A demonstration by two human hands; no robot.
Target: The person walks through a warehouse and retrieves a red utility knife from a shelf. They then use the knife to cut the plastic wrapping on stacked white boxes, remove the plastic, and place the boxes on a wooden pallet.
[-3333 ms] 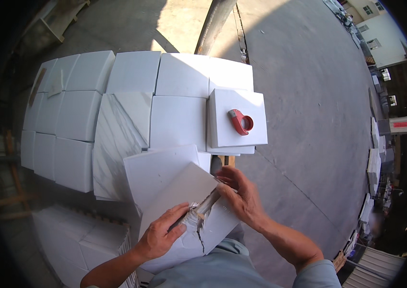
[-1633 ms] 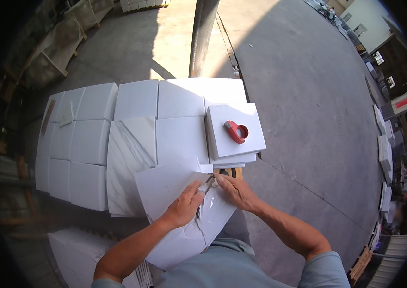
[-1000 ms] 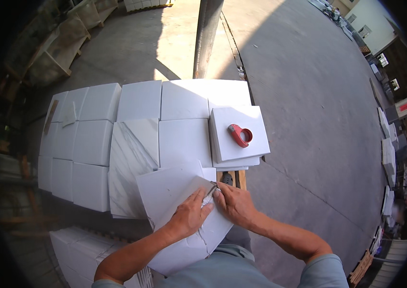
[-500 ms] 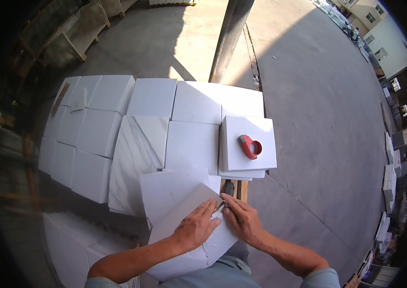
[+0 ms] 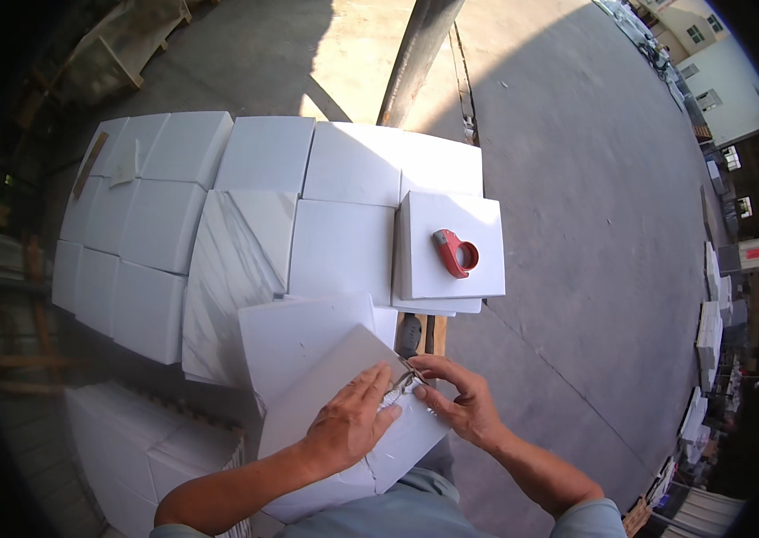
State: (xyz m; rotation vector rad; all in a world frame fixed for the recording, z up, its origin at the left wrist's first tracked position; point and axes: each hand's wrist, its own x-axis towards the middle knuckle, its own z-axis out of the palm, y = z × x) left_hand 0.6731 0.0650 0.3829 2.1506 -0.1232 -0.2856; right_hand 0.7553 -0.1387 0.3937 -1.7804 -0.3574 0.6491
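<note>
Head view: 2 bare hands at a torn box [image 5: 414, 448] — white, tilted in front of the body, near end by the grey-blue shirt [image 5: 379, 516]. What holds it up underneath is hidden. Left hand [image 5: 349, 417] lies on top, grip open, fingers straight and together up to the torn edge [image 5: 398, 388] — probably flat to steady the box. Right hand [image 5: 465, 408] is across that edge, thumb and fingers bent round the far corner; can't tell if that grip pinches or only touches. Hands likely set on 2 sides so the split sits between them; left fingers hide part of it.

White board [image 5: 303, 334] just behind, partly covered by the torn box. Marble slab [image 5: 241, 240] beyond, beside white boxes [image 5: 344, 238] in rows. Red tape cutter [image 5: 457, 254] rests on a small stack [image 5: 429, 213], likely parked there for reach. Wood [image 5: 439, 335] and a dark thing [image 5: 411, 334], unclear, show in the gap. Board and stack crowd the far side. Another pile [image 5: 120, 444] low left, pole [image 5: 420, 63] past the rows.
</note>
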